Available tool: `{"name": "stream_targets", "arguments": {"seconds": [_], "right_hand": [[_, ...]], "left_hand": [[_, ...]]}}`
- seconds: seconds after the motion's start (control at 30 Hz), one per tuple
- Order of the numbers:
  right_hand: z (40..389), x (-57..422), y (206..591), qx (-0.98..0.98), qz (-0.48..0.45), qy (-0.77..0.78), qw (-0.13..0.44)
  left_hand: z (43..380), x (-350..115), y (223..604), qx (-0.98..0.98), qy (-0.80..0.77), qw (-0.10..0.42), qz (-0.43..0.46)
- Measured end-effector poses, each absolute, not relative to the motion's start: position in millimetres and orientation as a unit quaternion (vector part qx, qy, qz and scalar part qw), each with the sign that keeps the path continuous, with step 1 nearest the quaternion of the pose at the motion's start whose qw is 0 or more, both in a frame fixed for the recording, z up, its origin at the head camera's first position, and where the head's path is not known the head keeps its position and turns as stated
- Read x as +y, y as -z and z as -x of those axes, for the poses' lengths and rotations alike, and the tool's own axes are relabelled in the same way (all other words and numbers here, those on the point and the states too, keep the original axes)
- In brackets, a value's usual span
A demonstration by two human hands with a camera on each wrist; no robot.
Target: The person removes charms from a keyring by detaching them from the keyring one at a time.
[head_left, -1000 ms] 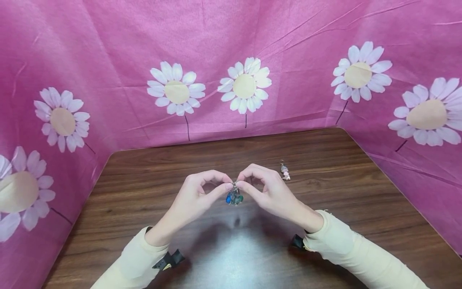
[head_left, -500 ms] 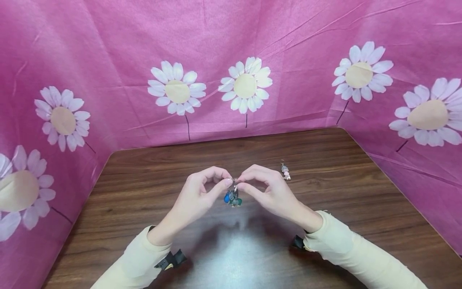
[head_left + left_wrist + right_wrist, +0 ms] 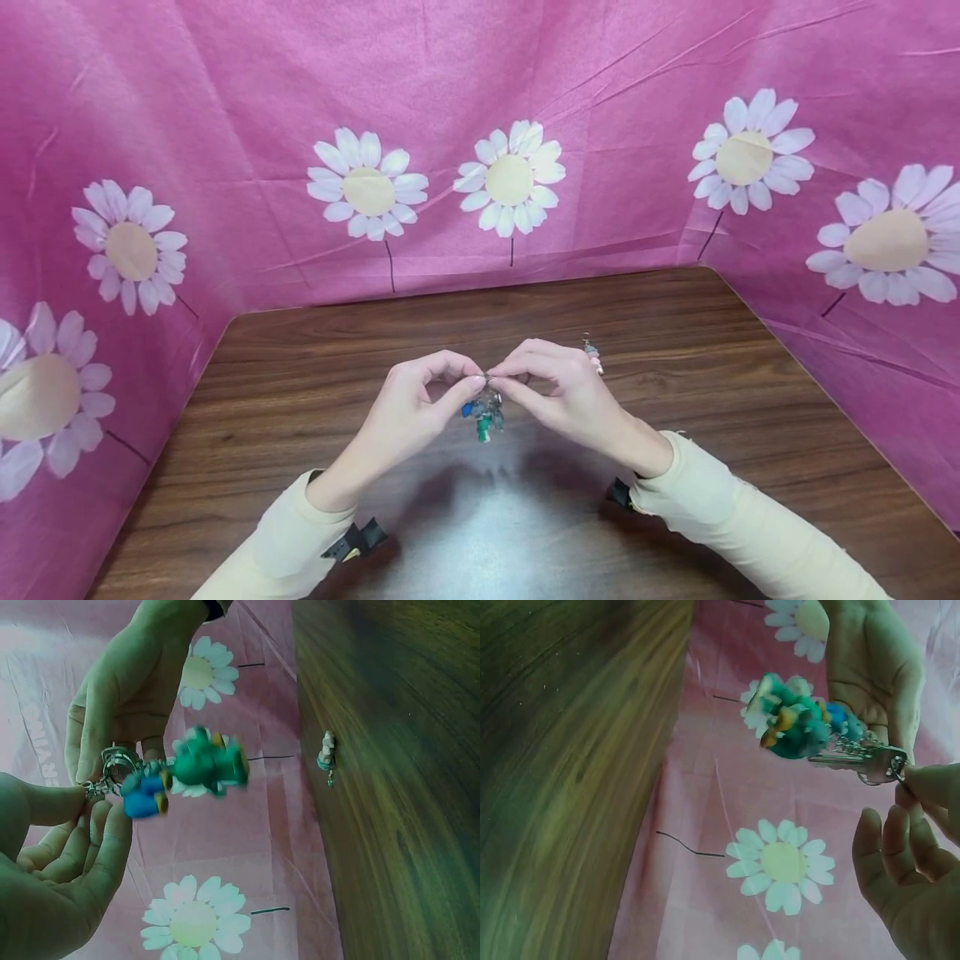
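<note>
Over the middle of the table, my left hand (image 3: 423, 396) and right hand (image 3: 562, 392) meet fingertip to fingertip at a metal key ring (image 3: 118, 769). Each pinches the ring's metal between thumb and fingers. From it dangle a green figure charm (image 3: 206, 765), a blue charm with yellowish ends (image 3: 142, 801) and, in the right wrist view, silver keys (image 3: 851, 759). The charms look blurred there. Fingertips hide part of the ring in the head view. Beyond my right hand a grey, pink and whitish charm (image 3: 593, 358) with a small clasp lies on the wood, partly covered by the hand.
The dark wood-grain table (image 3: 315, 350) fills the space under my hands. Pink cloth (image 3: 622, 75) with white daisies hangs behind it and along both sides. Black straps (image 3: 354, 540) show at the cream sleeves.
The bunch has turned and swung below my fingers, and the green figure now hangs lowest. My hands have come slightly closer together. My right hand now overlaps the loose charm on the table.
</note>
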State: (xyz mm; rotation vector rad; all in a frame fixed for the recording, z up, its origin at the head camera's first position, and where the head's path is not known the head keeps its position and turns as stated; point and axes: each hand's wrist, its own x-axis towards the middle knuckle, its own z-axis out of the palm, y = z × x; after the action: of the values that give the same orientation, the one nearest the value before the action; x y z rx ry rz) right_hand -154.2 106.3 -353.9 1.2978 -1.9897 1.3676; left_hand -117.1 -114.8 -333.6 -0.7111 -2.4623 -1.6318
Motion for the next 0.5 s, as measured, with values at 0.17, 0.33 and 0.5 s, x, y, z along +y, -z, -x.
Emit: {"name": "stream_targets", "arguments": {"seconds": [0.17,0.33,0.5], "right_hand": [[151,106,354,-0.727,-0.425,-0.521,0.139],[149,107,360,-0.726,-0.378,-0.569,0.080],[150,109,366,-0.724,-0.359,-0.587,0.042]], "left_hand": [[117,-115,335,-0.794,0.563,0.046,0.226],[119,-114,334,-0.778,0.585,0.053,0.223],[120,-114,334,-0.768,0.597,0.050,0.224]]}}
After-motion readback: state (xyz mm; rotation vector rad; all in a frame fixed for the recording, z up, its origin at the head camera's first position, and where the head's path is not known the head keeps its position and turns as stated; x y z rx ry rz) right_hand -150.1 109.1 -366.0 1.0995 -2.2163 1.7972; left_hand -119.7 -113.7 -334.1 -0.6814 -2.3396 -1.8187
